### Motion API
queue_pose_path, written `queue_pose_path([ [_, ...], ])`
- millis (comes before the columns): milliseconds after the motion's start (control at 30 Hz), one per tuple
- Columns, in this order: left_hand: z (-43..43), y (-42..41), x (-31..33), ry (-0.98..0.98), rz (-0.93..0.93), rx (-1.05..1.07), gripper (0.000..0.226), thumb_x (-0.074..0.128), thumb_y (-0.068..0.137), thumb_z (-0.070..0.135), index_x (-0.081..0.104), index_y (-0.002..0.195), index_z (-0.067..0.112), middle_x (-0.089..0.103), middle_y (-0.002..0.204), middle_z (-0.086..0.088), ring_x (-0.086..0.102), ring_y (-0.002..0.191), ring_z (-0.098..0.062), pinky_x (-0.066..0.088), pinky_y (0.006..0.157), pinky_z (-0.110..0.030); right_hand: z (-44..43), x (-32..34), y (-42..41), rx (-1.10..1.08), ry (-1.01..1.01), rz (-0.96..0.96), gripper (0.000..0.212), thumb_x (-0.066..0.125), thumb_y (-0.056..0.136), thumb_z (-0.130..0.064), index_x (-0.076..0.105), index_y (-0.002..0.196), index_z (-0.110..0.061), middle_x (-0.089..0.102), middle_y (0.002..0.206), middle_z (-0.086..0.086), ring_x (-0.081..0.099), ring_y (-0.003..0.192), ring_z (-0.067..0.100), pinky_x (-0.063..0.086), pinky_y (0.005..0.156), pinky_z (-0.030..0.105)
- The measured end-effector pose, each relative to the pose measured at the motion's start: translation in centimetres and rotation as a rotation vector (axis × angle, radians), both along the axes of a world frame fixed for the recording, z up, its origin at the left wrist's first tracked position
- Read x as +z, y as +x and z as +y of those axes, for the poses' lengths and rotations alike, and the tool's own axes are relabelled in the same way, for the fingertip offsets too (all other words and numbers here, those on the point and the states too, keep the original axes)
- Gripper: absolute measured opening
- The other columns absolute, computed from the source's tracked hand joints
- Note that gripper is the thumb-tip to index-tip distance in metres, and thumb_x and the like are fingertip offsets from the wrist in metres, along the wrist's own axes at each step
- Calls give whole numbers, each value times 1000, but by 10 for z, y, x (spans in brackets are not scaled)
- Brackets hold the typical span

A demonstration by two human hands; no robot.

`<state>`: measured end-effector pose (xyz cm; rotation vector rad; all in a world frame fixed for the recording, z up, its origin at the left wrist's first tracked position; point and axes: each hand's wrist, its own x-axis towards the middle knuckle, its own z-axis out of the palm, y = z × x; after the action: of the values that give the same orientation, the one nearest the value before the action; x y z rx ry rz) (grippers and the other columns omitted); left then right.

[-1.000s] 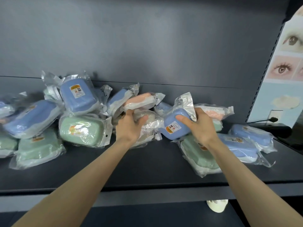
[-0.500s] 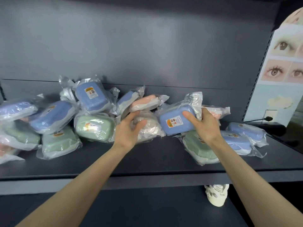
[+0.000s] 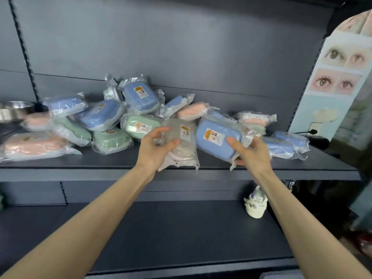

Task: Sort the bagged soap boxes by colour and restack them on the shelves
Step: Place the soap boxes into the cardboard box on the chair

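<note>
Fingers (image 3: pixel 159 131) of left hand (image 3: pixel 154 152) curl round pale bagged soap box (image 3: pixel 184 143), right hand (image 3: pixel 252 157) clasps blue bagged soap box (image 3: pixel 216 140) (each held apart, likely for colour sorting); mixed pile (image 3: pixel 104 117) just beyond fingertips on shelf (image 3: pixel 100 159).

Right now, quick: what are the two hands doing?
Left hand: grips the pale bagged soap box.
Right hand: grips the blue bagged soap box.

Dark grey shelf (image 3: pixel 120 160), blue box (image 3: pixel 218 138), off-white box (image 3: pixel 183 140), green box (image 3: pixel 138 125), pink box (image 3: pixel 192 111)
</note>
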<state>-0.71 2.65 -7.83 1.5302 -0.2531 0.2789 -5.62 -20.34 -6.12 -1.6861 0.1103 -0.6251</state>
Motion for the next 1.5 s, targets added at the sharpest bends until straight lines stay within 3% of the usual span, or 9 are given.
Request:
queue_pose_path([
  [167, 29, -43, -11, -123, 187, -127, 89, 77, 75, 4, 27, 146, 21, 63, 109, -3, 65, 99, -19, 54, 83, -34, 33, -8, -42, 94, 149, 30, 22, 73, 83, -12, 64, 103, -7, 73, 97, 11, 72, 83, 26, 61, 61, 45],
  [367, 67, -101, -19, -250, 265, -204, 73, 65, 80, -3, 33, 141, 21, 65, 116, -9, 67, 100, -26, 55, 84, -42, 76, -20, -91, 204, 261, 46, 21, 70, 86, -14, 63, 106, -13, 74, 97, 1, 72, 85, 12, 59, 59, 32],
  [533, 104, -167, -44, -372, 233, -142, 79, 52, 85, -2, 17, 145, 36, 61, 123, -7, 66, 101, -27, 55, 83, -47, 115, -38, -140, 264, 315, 68, 33, 65, 89, -10, 62, 119, 1, 70, 114, 13, 67, 105, 22, 54, 92, 37],
  [700, 156, -232, -75, -393, 225, 60, 88, 58, 81, 12, 8, 148, 42, 52, 133, -1, 66, 102, -22, 56, 81, -42, 171, -77, -185, 326, 356, 182, 36, 69, 86, -11, 60, 121, -4, 69, 113, 16, 68, 104, 27, 57, 83, 38],
  [867, 228, -288, -94, -271, 180, 223, 102, 83, 69, 24, 17, 146, 26, 60, 109, 12, 68, 88, 0, 54, 69, -16, 249, -103, -215, 539, 434, 283, 66, 72, 79, 1, 46, 135, -24, 70, 111, 0, 69, 100, 22, 56, 83, 41],
  [967, 282, -310, -104, -201, 210, 274, 86, 81, 72, 19, 26, 138, 17, 61, 107, 10, 69, 87, -2, 56, 71, -20, 303, -118, -228, 701, 377, 382, 78, 67, 78, 11, 40, 141, -27, 66, 119, 8, 66, 107, 28, 53, 89, 47],
  [1067, 341, -328, -121, -157, 240, 282, 65, 79, 74, 18, 37, 123, 17, 62, 103, 3, 69, 78, -3, 53, 58, -17, 363, -139, -236, 771, 414, 437, 72, 68, 77, 8, 44, 136, -27, 67, 118, 5, 67, 105, 27, 56, 77, 42],
  [1333, 486, -344, -199, -106, 424, 252, 68, 79, 62, 33, 47, 120, 22, 72, 98, 2, 71, 86, -11, 55, 64, -21, 506, -226, -246, 627, 436, 595, 65, 85, 62, -33, 51, 117, -27, 71, 109, 2, 72, 91, 18, 59, 70, 35],
  [1500, 541, -313, -265, 9, 558, 281, 63, 77, 78, 24, 50, 134, 14, 66, 117, 0, 64, 108, -17, 53, 90, -32, 543, -289, -226, 563, 264, 683, 40, 78, 79, -29, 58, 113, -24, 70, 104, -5, 70, 83, 1, 53, 63, 15],
])
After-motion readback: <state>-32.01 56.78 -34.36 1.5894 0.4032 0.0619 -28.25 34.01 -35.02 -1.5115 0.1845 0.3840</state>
